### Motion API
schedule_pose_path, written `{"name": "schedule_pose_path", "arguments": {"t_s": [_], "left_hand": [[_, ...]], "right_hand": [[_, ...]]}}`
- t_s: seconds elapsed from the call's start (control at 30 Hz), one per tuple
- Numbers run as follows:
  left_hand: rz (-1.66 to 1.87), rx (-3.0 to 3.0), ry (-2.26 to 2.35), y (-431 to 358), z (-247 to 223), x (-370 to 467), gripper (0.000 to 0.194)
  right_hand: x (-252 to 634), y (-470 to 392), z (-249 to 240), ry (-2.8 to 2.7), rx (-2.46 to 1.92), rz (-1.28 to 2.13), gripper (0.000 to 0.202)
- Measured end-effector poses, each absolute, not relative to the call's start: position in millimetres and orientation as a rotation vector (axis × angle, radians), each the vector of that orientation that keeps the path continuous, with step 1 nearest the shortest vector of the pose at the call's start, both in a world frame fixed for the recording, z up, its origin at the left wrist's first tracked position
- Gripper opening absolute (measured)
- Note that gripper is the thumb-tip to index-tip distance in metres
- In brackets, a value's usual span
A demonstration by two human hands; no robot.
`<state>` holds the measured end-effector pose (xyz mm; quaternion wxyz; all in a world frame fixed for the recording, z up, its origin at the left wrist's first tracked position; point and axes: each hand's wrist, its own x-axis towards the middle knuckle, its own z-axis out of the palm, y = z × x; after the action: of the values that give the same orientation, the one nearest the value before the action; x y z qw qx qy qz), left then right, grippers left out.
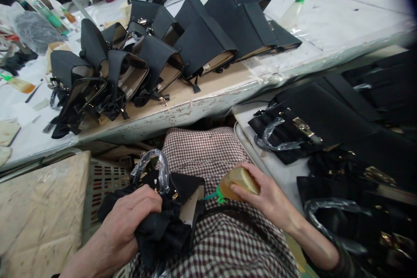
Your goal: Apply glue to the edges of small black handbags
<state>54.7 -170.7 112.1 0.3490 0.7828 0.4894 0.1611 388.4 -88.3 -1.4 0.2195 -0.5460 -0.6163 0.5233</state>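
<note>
1. Black handbag of smooth, leather-like material with bunched soft parts and gold-coloured fittings (pixel 166 226) lies on the person's lap, under and just beyond the left hand (pixel 130 217), its pale beige-lined opening (pixel 189 208) on the side nearer the right hand (pixel 267 191).

2. The left hand is clamped on the bag, knuckles up, fingers curled over the bunched material beside the arched handle wrapped in clear plastic (pixel 165 167); the folds hide the fingertips.

3. The right hand is wrapped round a translucent squeeze bottle of amber liquid (pixel 239 182), thumb along its near side. Its thin green nozzle (pixel 215 194) points from that grip to the opening; whether it touches the bag, I cannot tell.

4. The bag should be light: its flat panels look fairly stiff, the bunched parts soft and ready to give. The plastic wrap is probably slippery, so the body beside the handle, where the left hand sits, seems the surer hold.

5. The bottle looks light and yielding; a gentle hold round its body should suit, since a hard squeeze could force out too much.

6. Ahead of both hands, similar black bags (pixel 205 47) stand on the white-covered table (pixel 342 13); more black bags (pixel 325 108) lie right of the right hand. A slotted plastic basket (pixel 107 182) is beyond the left.
</note>
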Motion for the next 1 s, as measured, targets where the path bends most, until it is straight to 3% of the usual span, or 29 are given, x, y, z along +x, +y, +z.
{"name": "schedule_pose_path", "arguments": {"t_s": [0.2,0.5,0.73,1.0], "left_hand": [[0.458,2.031,1.289,-181,115,60,0.024],[0.517,2.025,1.273,-198,106,66,0.022],[0.510,2.013,1.299,-200,107,66,0.024],[0.436,1.932,1.247,-205,97,55,0.022]], "right_hand": [[392,-86,12,-1.546,-1.600,1.504,0.050],[382,-88,21,-1.772,-1.575,1.448,0.041],[381,-87,24,-1.425,-1.546,1.954,0.049],[386,-98,22,-1.097,-1.320,2.163,0.039]]}}
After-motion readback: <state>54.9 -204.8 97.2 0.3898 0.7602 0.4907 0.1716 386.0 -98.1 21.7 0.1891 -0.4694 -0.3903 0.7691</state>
